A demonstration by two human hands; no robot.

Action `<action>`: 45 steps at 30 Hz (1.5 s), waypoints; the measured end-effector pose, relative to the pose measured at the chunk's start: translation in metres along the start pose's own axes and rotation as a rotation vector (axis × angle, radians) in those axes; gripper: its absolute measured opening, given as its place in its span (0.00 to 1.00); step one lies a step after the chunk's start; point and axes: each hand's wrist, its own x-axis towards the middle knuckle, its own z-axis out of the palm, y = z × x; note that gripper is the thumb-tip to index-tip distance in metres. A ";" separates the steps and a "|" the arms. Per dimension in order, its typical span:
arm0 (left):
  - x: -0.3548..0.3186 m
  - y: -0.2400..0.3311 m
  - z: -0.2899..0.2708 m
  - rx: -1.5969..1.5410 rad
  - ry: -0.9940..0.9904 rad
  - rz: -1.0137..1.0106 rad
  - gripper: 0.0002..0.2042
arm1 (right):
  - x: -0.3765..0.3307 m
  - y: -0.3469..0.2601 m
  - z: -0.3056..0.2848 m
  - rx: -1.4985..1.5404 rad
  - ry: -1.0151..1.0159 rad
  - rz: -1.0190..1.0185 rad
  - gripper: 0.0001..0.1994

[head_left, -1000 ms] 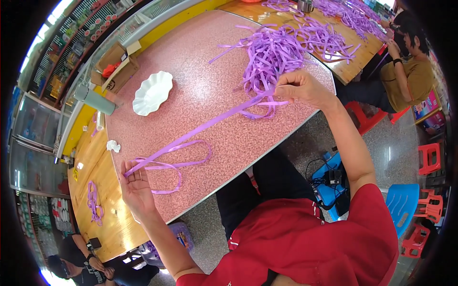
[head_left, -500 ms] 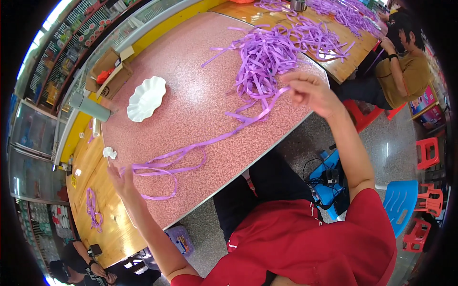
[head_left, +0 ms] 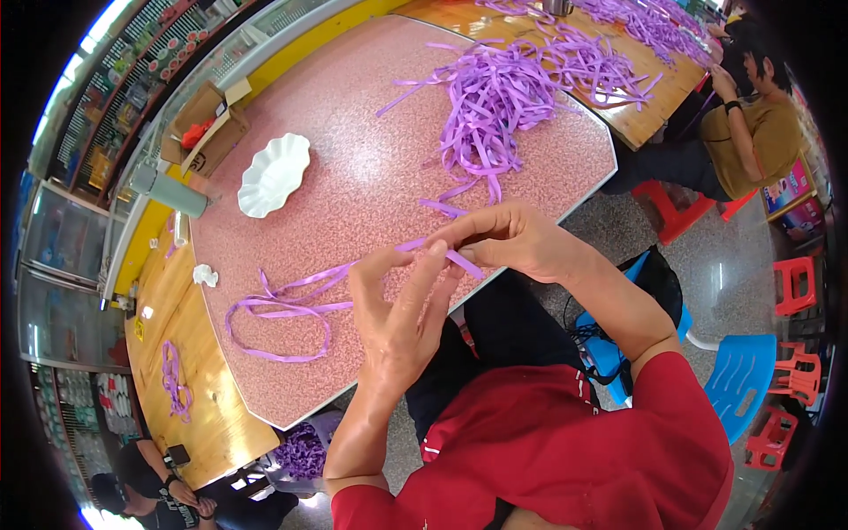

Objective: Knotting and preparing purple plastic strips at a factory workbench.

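Observation:
My left hand (head_left: 399, 309) and my right hand (head_left: 521, 245) meet above the near edge of the pink speckled table (head_left: 344, 212). Both have their fingertips closed on a flat purple ribbon (head_left: 464, 263), whose short end sticks out between them. From my hands the ribbon runs left and lies in loose loops on the tabletop. Beyond my right hand is a large tangled heap of purple ribbon (head_left: 495, 102), with a few strands trailing toward me. My fingers partly hide the held stretch.
A white scalloped dish (head_left: 274, 177), a green bottle (head_left: 168, 190), an open carton (head_left: 208, 132) and crumpled tissue (head_left: 205, 276) stand toward the left. Below the table's left corner sits a tub of purple strips (head_left: 302, 450). Two people sit at adjoining wooden tables (head_left: 221, 433).
My hands have come together: the left moved right from the table's left side, the right moved left and nearer, away from the heap. The ribbon loops on the table have shifted.

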 end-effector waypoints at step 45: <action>-0.012 -0.017 0.011 -1.107 -0.008 -0.833 0.05 | -0.003 0.014 0.020 -0.822 0.196 -0.544 0.10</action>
